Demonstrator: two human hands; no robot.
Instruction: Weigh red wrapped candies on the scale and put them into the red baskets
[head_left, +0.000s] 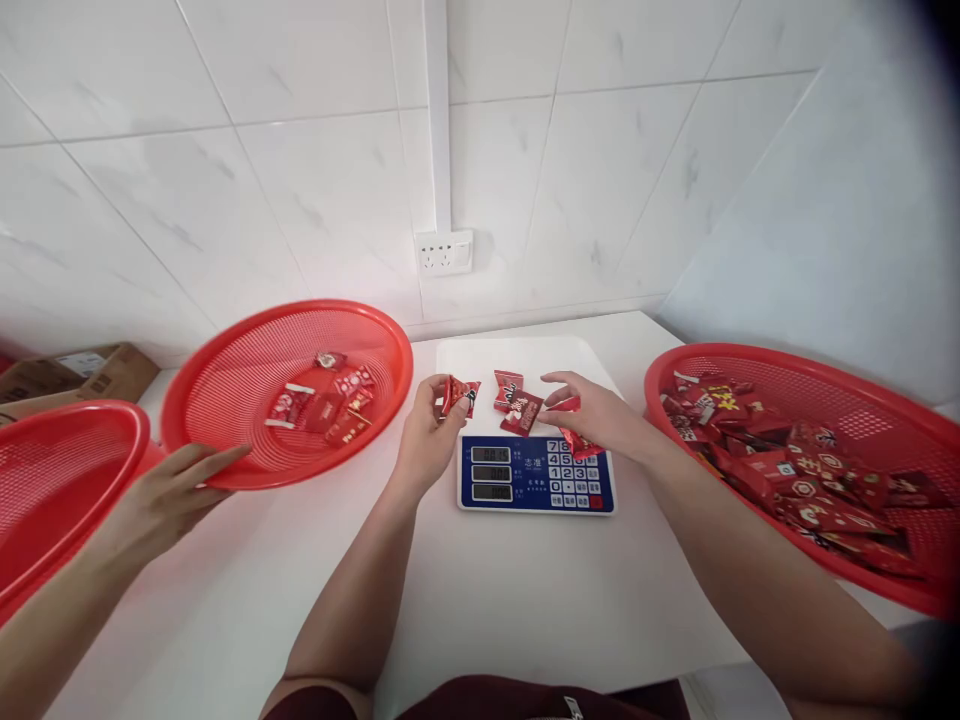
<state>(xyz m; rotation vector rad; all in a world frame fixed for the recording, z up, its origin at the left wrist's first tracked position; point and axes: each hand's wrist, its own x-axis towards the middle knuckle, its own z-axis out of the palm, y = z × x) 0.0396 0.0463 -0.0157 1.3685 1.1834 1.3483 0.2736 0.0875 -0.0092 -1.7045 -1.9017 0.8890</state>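
red packets (521,412), two overlapping on one scale (534,482), one pinched in left hand (429,428), right hand (601,412), grip unclear

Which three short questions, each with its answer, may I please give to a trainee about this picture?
1. True or false: the person's left hand is empty.
2. What device is under the person's right hand?
3. Another person's hand touches: a) the wall socket; b) a red basket; c) the cardboard box.

Key: 1. False; it holds a red packet. 2. A scale. 3. b.
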